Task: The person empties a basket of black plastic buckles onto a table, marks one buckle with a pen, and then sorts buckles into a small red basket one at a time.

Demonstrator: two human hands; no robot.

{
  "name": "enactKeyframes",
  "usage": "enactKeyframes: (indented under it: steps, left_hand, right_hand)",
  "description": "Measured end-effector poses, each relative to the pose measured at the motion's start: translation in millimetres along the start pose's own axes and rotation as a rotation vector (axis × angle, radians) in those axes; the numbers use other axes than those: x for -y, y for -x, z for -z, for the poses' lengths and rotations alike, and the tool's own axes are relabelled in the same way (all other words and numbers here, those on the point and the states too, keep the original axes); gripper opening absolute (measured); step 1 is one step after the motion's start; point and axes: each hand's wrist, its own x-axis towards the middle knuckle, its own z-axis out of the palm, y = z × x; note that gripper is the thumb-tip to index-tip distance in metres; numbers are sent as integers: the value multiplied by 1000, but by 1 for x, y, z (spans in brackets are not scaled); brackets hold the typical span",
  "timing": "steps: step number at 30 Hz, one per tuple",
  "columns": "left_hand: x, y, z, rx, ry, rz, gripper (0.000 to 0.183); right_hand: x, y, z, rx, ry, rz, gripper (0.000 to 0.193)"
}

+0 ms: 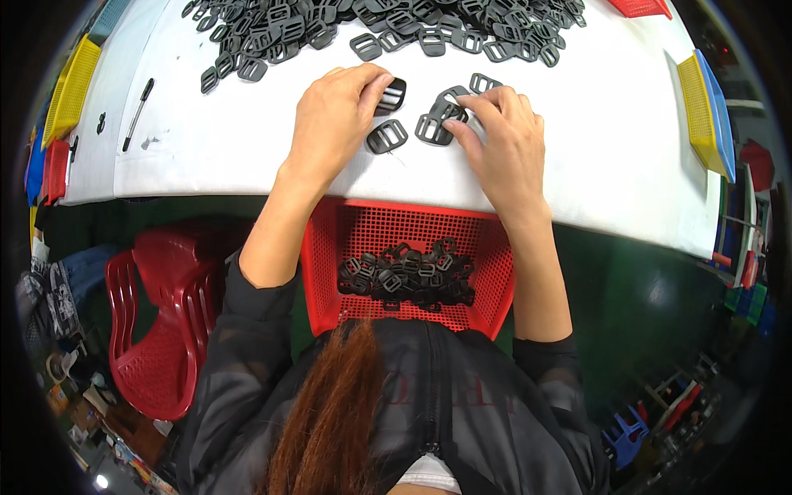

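Observation:
My left hand (334,115) pinches a black plastic slide buckle (394,96) between thumb and fingers, tilted up just over the white table. Directly below it a second slide buckle (387,137) lies flat. My right hand (507,136) has its thumb and index finger on the edges of a slide buckle (446,110) in a small overlapping cluster. Another buckle of that cluster (431,129) lies at the thumb tip. Just beyond the right fingers rests one more buckle (483,82).
A big heap of black buckles (396,21) covers the table's far side. Against the near edge, a red basket (322,272) holds several buckles (404,272). A pen (138,115) lies left. Yellow bins (74,91) flank the table; a red chair (161,330) stands lower left.

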Motion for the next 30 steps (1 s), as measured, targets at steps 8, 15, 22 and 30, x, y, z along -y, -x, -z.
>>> enactKeyframes:
  steps: [8,15,22,30]
  left_hand:
    - [-10,5,-1,-202,-81,-214,16]
    - [-38,5,-34,-73,1,-304,17]
    - [-64,5,-65,-20,-134,-452,22]
    - [-71,11,-57,74,99,-304,14]
  right_hand:
    - [-26,-23,2,-58,57,2,17]
    - [-33,-64,3,311,-173,-233,15]
    - [-68,-44,27,218,-259,-105,18]
    - [-81,-15,36,177,-83,58,21]
